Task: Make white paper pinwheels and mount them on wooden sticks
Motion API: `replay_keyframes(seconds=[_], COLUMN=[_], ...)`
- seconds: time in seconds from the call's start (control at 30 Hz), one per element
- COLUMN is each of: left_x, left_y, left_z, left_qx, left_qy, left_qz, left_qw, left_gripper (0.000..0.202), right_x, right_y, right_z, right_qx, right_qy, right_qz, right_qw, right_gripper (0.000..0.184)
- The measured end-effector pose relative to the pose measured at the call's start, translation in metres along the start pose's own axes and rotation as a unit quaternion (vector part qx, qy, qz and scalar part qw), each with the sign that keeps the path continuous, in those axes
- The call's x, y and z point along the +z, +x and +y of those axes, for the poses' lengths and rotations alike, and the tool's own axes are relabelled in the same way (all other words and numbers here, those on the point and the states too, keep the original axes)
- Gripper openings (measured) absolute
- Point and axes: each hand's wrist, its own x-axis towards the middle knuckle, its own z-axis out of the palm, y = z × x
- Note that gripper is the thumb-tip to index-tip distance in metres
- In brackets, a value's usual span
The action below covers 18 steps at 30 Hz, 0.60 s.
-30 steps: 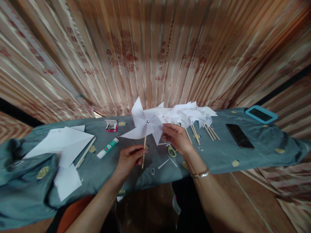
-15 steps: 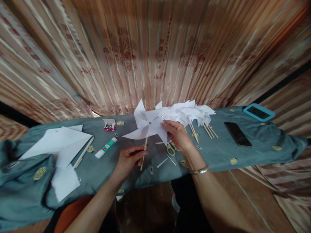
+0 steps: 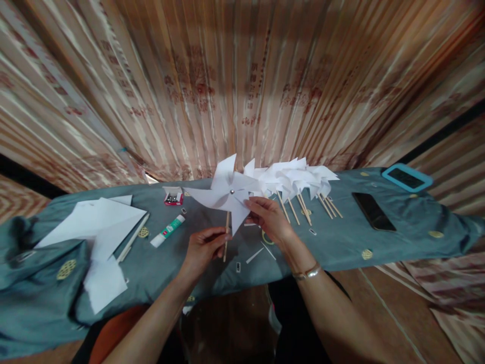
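Note:
A white paper pinwheel [image 3: 223, 196] with a shiny pin at its centre is held up over the cloth-covered table. My left hand [image 3: 204, 247] pinches its wooden stick [image 3: 227, 222] below the blades. With fingers bent, my right hand [image 3: 268, 215] touches the edge of a blade on the right side; the fingertips are partly behind the paper. Scissors [image 3: 267, 237] with yellow-green handles lie mostly hidden beneath my right hand. Thin paper strips [image 3: 254, 255] rest in front of them. Further right, several finished pinwheels [image 3: 291, 177] lie overlapped with their sticks toward me.
On the left are white paper sheets [image 3: 113, 217], a white pen [image 3: 132, 237], a glue stick [image 3: 167, 231] and a small red box of pins [image 3: 173, 197]. To the right lie a black phone [image 3: 373, 211] and a blue-framed device [image 3: 407, 177]. A striped curtain [image 3: 242, 81] hangs behind the grey-green cloth [image 3: 341, 247].
The pinwheel's blades have turned about the pin. My right hand has shifted slightly left and down along the blades, while my left hand keeps its hold on the stick.

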Motion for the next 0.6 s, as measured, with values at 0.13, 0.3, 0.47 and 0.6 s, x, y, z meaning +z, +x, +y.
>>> replay_keyframes(seconds=[0.13,0.3,0.47,0.6], left_x=[0.000,0.000,0.000,-0.001], left_y=[0.000,0.002,0.002,0.001], left_z=[0.000,-0.001,0.000,0.003], left_qx=[0.009,0.007,0.005,0.004], left_qy=[0.003,-0.006,0.001,-0.003], left_qz=[-0.005,0.008,0.000,0.001], left_qw=[1.000,1.000,1.000,1.000], left_gripper=[0.028,0.030,0.032,0.030], right_x=[0.005,0.009,0.014,0.011], right_y=[-0.004,-0.008,-0.010,-0.016], right_z=[0.002,0.005,0.011,0.007], right_qx=[0.006,-0.012,-0.051,-0.027], right_qy=[-0.009,-0.080,-0.128,-0.140], right_qz=[-0.008,-0.038,-0.073,-0.104], right_qw=[1.000,0.996,0.988,0.984], right_gripper=[0.033,0.034,0.036,0.037])
